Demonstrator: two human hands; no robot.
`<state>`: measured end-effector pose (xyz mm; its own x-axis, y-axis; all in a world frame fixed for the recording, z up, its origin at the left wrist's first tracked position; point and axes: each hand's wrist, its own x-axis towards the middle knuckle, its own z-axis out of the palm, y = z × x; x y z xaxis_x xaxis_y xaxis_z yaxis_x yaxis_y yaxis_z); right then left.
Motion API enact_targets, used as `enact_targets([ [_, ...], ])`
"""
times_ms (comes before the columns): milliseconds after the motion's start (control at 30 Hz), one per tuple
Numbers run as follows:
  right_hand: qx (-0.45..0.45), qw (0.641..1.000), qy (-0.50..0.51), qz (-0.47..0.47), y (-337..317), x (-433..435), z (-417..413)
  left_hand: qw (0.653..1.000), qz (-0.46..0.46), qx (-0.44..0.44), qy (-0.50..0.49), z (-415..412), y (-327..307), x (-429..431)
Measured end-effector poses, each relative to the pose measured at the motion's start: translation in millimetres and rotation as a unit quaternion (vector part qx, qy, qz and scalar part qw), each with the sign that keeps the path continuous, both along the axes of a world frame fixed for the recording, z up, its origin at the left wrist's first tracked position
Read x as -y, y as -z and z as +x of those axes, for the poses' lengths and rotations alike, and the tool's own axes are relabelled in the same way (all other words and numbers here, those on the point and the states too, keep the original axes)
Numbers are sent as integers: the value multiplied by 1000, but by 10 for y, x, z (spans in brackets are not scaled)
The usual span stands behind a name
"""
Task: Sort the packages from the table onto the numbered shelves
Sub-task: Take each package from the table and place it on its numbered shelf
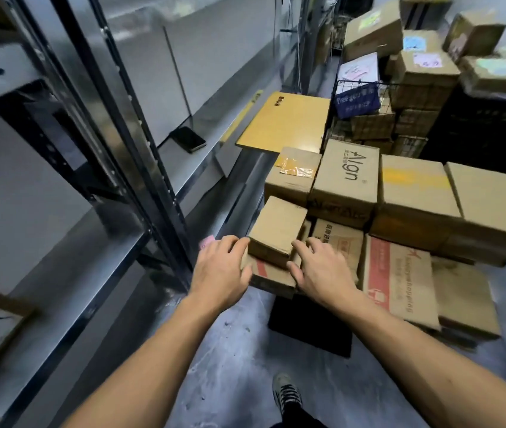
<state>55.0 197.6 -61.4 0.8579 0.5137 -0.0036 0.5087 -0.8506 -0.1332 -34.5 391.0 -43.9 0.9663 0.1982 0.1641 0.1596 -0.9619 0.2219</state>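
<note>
My left hand [220, 267] and right hand [322, 270] flank the small box [276, 230], fingers loosely spread and holding nothing. My left fingertips touch its left side, and my right forefinger is at its near right corner. The box lies on a flat red-printed box [271, 274] at the near left corner of the pile, just in front of the taped box [294, 174] and the Align box [347, 177]. The metal shelves [69, 257] stand to my left, with a phone [188, 139] lying on one.

Head camera, wide-angle, facing forward-down, close over boxes [345, 177]; rim seemingly blurred
</note>
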Motion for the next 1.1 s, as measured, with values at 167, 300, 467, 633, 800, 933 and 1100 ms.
enact_targets([
  [167,-79,996,10,43,67,-106,462,998,-19,-55,-30,624,108,21],
  [300,-151,983,19,101,158,-161,684,991,-66,-94,-72,863,283,16],
  [467,-220,958,37,178,333,-199,783,964,-234,-75,-103,886,547,78],
  [633,-240,933,53,264,278,-233,767,946,-300,18,-124,754,562,154],
  [800,-305,874,58,374,226,-219,691,906,-391,120,-109,574,378,236],
  [933,-329,830,58,447,223,-195,574,859,-465,183,-115,445,244,285],
  [1100,-359,767,34,530,123,-188,468,825,-505,199,-157,382,203,278],
])
